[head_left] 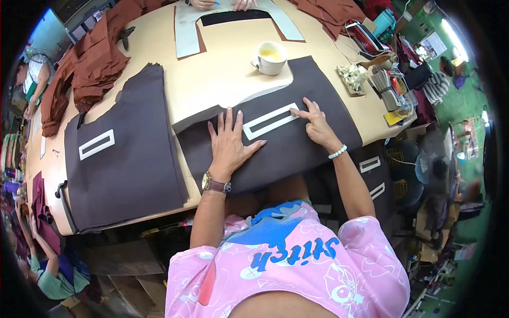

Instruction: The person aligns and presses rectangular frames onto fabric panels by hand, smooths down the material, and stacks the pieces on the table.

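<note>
My left hand (pixel 229 146) lies flat on a dark fabric panel (pixel 212 138), fingers spread, its thumb pointing toward the lower left end of a white rectangular frame-shaped strip (pixel 273 121). With fingers apart, my right hand (pixel 316 124) touches the strip's upper right end with one fingertip. The strip rests flat on the panel, with a long slot through its middle. To the left, a stack of dark fabric pieces (pixel 124 164) bears a similar white strip (pixel 97 144).
A white cup (pixel 270 58) with yellowish contents stands beyond the panel. Rust-coloured fabric (pixel 101 63) is heaped at the far left. Across the table (pixel 228 69), another person's hands (pixel 244 4) work at pale pieces. Assorted items (pixel 384 85) crowd the right edge.
</note>
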`<state>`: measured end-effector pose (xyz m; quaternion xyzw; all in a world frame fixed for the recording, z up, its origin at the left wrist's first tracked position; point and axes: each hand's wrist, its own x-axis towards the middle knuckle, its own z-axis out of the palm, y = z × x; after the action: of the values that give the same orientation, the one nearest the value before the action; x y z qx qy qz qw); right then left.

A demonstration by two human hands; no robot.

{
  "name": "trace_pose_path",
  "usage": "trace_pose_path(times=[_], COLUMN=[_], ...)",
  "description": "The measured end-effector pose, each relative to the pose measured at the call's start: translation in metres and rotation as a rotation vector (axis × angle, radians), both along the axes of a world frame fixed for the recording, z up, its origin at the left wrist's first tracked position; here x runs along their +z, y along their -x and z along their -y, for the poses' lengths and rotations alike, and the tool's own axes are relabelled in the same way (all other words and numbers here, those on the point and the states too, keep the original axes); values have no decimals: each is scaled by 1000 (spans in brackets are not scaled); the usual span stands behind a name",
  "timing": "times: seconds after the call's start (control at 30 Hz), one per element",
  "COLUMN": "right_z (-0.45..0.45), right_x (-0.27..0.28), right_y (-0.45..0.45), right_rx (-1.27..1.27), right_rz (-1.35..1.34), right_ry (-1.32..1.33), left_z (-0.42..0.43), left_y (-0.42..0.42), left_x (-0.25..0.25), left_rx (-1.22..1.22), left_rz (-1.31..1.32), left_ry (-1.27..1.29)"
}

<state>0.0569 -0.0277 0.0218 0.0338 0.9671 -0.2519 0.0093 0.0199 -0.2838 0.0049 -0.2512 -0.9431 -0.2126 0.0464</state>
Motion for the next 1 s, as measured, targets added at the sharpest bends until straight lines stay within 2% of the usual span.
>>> trace_pose_path(times=[0.1,0.2,0.5,0.73,1.0], right_z=[9,15,29,26,19], right_x=[8,12,-2,1,11], right_y=[-4,-4,-8,-6,0], right_rx=[-1,14,-8,0,125], right_rz=[53,77,-26,-91,54], right_ry=[-103,-329,-861,-891,-988], left_z=[0,-1,0,0,25], left_y=[0,1,0,-1,-15], left_x=[0,0,1,2,13], left_rx=[1,0,-7,-8,61], left_rz=[-1,10,5,8,35], left_ry=[0,18,-10,2,2])
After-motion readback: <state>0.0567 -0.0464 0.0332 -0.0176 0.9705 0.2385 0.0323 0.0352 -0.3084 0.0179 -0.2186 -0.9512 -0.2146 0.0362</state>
